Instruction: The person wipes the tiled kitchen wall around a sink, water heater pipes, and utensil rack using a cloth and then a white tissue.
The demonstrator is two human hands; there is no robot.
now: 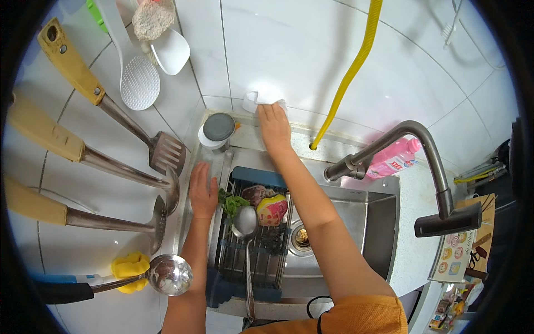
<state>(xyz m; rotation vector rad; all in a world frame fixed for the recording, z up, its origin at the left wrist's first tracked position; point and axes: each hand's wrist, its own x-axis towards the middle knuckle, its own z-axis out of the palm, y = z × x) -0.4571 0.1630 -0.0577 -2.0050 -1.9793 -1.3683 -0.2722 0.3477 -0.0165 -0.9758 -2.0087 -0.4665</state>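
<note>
My right hand [274, 129] reaches over the sink and presses a folded white cloth [266, 98] against the tiled wall, just above the back ledge. Whether the cloth is fabric or paper, I cannot tell. On the counter's left rim rests my left hand [203, 192], fingers stretched out and nothing in it. Beside that hand lies a bunch of green leaves [232, 204] on a dark drying rack [258, 177] set over the sink. A large metal spoon [246, 224] and a pink-and-yellow sponge [272, 210] also lie on the rack.
A grey-lidded container [219, 127] stands in the back-left corner. The curved faucet [423, 131] arches over the right side, near a pink bottle [392, 158]. A yellow hose [350, 72] runs down the wall. Spatulas [167, 151] and ladles [170, 274] hang at the left.
</note>
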